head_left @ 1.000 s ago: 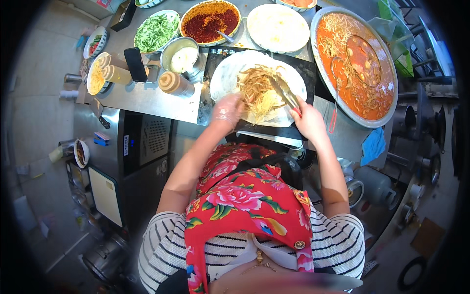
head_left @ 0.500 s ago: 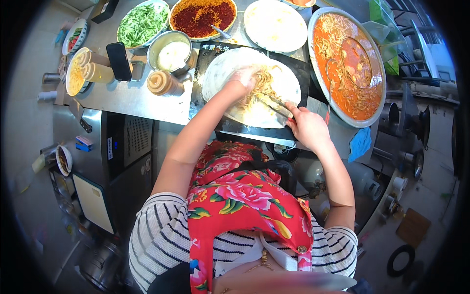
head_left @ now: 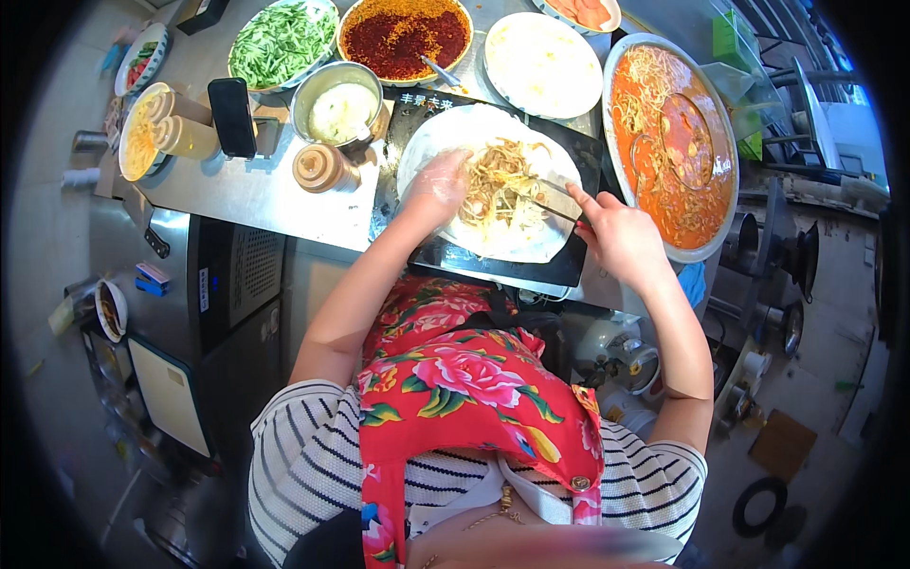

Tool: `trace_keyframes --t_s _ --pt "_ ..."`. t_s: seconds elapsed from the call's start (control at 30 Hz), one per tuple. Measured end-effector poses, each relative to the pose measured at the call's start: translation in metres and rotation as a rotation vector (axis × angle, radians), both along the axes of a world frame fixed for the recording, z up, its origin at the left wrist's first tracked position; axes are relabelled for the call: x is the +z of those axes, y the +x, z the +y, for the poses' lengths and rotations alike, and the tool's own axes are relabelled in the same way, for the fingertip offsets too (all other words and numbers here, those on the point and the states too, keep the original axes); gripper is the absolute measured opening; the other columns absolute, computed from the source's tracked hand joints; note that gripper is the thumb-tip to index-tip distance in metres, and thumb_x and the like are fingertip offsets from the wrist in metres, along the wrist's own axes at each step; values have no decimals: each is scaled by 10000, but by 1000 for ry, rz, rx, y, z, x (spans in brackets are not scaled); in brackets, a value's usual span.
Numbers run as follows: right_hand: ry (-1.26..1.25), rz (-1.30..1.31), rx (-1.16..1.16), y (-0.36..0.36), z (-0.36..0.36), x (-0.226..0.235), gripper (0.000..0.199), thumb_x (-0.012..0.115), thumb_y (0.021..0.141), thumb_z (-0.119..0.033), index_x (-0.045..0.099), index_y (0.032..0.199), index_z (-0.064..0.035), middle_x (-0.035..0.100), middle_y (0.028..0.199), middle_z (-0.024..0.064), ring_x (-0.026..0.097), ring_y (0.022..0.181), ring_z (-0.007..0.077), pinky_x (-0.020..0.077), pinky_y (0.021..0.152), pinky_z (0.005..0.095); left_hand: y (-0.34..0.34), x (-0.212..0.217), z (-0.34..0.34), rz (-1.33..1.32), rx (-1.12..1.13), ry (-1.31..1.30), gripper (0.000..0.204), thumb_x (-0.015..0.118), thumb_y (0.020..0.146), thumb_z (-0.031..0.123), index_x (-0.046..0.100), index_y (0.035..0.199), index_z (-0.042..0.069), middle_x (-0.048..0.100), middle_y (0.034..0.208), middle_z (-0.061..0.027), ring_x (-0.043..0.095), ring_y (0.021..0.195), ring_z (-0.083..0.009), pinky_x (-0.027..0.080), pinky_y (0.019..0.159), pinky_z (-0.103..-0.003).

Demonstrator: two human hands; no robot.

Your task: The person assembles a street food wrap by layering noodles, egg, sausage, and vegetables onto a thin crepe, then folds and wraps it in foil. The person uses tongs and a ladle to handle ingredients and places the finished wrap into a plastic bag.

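Note:
A pale, roughly round sheet or shallow dish (head_left: 512, 245) lies on a black square board (head_left: 403, 119). Shredded noodle-like food (head_left: 502, 185) is heaped in its middle. My left hand (head_left: 441, 188), in a clear thin glove, is at the heap's left side, and glare hides how its fingers are bent. From the right, my right hand (head_left: 616, 232) is closed around metal tongs (head_left: 557, 211). The two arms of the tongs stand apart, their tips at the right edge of the heap.
Close on the right stands a big basin of red broth (head_left: 621, 199). Behind are bowls of green shreds (head_left: 284, 43) and chilli flakes (head_left: 403, 38), and a white plate (head_left: 545, 66). To the left are a metal pot (head_left: 336, 104), a sauce bottle (head_left: 322, 169), a phone (head_left: 232, 119) and a knife (head_left: 147, 223).
My left hand has drawn back left and nearer, off the middle of the heap. The food is spread wider. The tongs have opened, and my right hand has shifted slightly right.

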State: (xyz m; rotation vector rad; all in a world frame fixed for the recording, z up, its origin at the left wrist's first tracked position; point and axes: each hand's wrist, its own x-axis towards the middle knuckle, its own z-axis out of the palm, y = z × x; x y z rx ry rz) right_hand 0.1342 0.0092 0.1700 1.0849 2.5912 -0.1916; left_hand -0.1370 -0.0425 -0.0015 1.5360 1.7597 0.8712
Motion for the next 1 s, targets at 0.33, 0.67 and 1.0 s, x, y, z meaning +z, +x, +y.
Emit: trace_keyframes --t_s 0.33,0.67,1.0 --pt "-259 308 -170 12 -9 -51 566 662 897 -248 480 1426 -158 665 992 198 669 895 381 544 789 474 62 14 -67 127 65 -65 301 622 899 117 587 1180 15 619 1163 -184 607 1063 -368 504 920 -420" --pt "-237 177 -310 39 13 -36 573 664 901 -257 478 1429 -135 660 1033 208 677 926 374 555 797 466 107 9 -61 205 -65 26 222 655 889 135 642 1105 86 652 1028 -179 633 962 -375 531 825 -431" --pt "-157 367 -399 49 -3 -86 610 660 905 -244 438 1464 -143 655 983 205 670 886 380 538 774 460 53 -6 11 290 112 83 269 633 904 151 649 1160 71 649 1111 -177 605 1063 -366 484 940 -436"
